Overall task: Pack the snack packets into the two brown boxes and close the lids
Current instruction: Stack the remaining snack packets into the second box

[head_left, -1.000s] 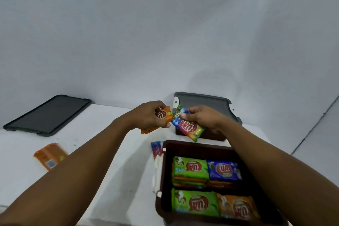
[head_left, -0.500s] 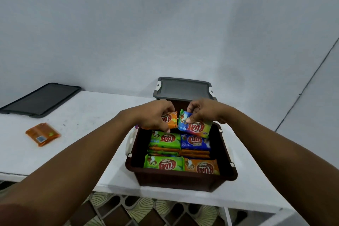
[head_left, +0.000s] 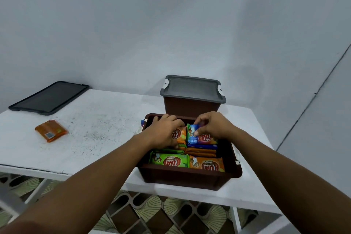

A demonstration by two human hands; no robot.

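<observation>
An open brown box [head_left: 190, 175] stands near the table's front edge with several snack packets stacked inside. My left hand [head_left: 163, 131] holds an orange packet [head_left: 180, 136] down in the box's far left part. Beside it my right hand [head_left: 212, 126] pinches a multicoloured packet [head_left: 201, 137] and lowers it into the far right part. A green packet [head_left: 169, 160] and another orange packet [head_left: 207, 165] lie in the near row. Behind stands the second brown box [head_left: 190, 107] with its grey lid [head_left: 192, 88] on.
A loose grey lid [head_left: 49, 98] lies at the table's far left. One orange packet [head_left: 50, 132] lies face down on the white table [head_left: 98, 129]. A blue packet edge [head_left: 142, 122] shows left of the open box. Patterned floor tiles show below the table.
Both hands have moved down with their packets from above the box into its far row. The camera has drawn back, so more of the table shows.
</observation>
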